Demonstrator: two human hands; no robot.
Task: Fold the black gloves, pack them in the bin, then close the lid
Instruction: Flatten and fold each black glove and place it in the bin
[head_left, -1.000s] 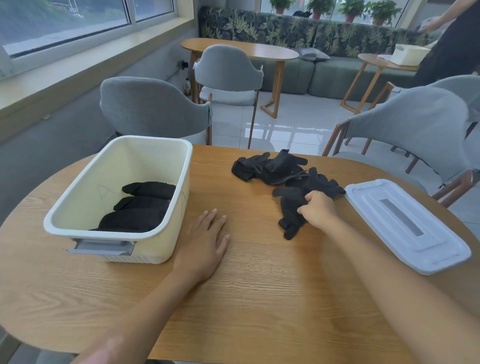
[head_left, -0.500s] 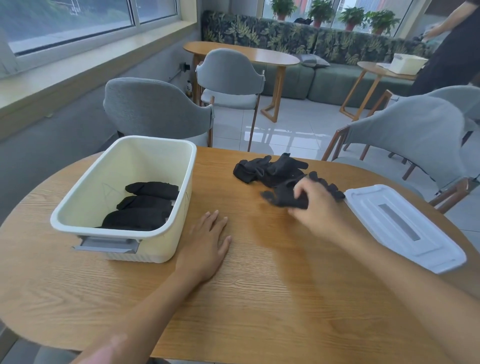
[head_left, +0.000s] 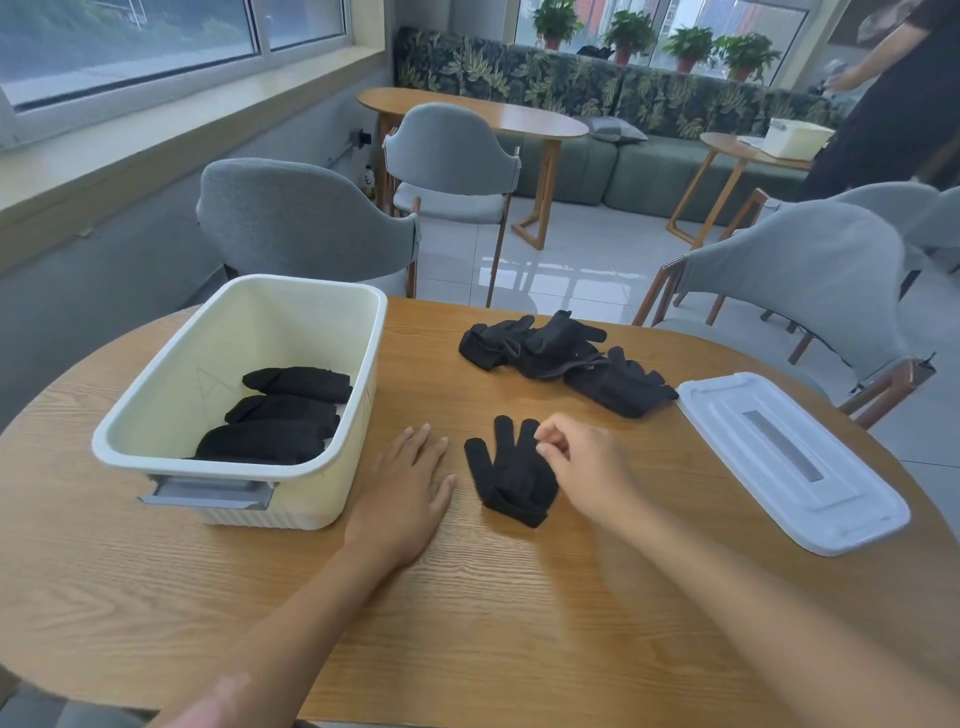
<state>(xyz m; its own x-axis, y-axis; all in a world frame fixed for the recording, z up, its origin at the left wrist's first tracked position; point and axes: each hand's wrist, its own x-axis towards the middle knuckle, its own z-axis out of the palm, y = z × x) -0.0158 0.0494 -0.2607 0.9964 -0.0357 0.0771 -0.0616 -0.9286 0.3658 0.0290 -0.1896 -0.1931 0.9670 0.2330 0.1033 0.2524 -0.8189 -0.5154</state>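
One black glove (head_left: 506, 475) lies on the bench (head_left: 467, 623), near the front edge and just right of the left hand (head_left: 410, 486). The left hand rests flat on the wood, fingers straight and slightly spread, apart from the glove. The right hand (head_left: 582, 462) sits at the glove's right edge, fingers curled; it appears to pinch the fabric near the glove fingers, though motion blur leaves the contact uncertain. Three folded gloves (head_left: 280, 415) already lie in the cream bin (head_left: 239, 470). A pile of unfolded gloves (head_left: 566, 364) waits further back; the white lid (head_left: 789, 457) lies off to the right. Step in hand: laying out one glove for folding. Next move likely calls for flattening it, then folding it over.
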